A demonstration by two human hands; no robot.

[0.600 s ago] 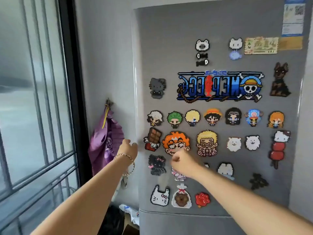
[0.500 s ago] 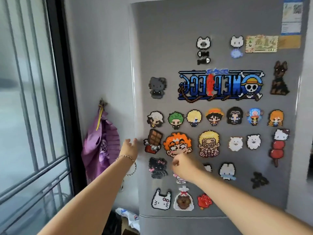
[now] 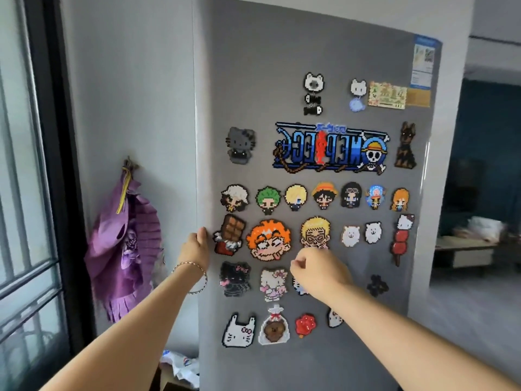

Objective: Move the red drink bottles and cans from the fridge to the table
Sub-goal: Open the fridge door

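A tall grey fridge door (image 3: 324, 46) covered in pixel-bead magnets fills the middle of the view. My left hand (image 3: 195, 246), with a bead bracelet on the wrist, grips the door's left edge, fingers wrapped behind it and thumb on the front. My right hand (image 3: 315, 270) hovers as a loose fist in front of the magnets, holding nothing. The door stands swung out a little, angled toward me. The fridge's inside, the red bottles and cans are hidden.
A window with bars (image 3: 25, 221) and a dark frame stands at the left. A purple bag (image 3: 124, 249) hangs on the wall beside the fridge. Crumpled bags (image 3: 180, 365) lie on the floor below. At the right, another room with a low table (image 3: 465, 249) shows.
My left hand has reached the door's left edge and closed on it. The door has begun to swing out, and the room at the right has come into sight.
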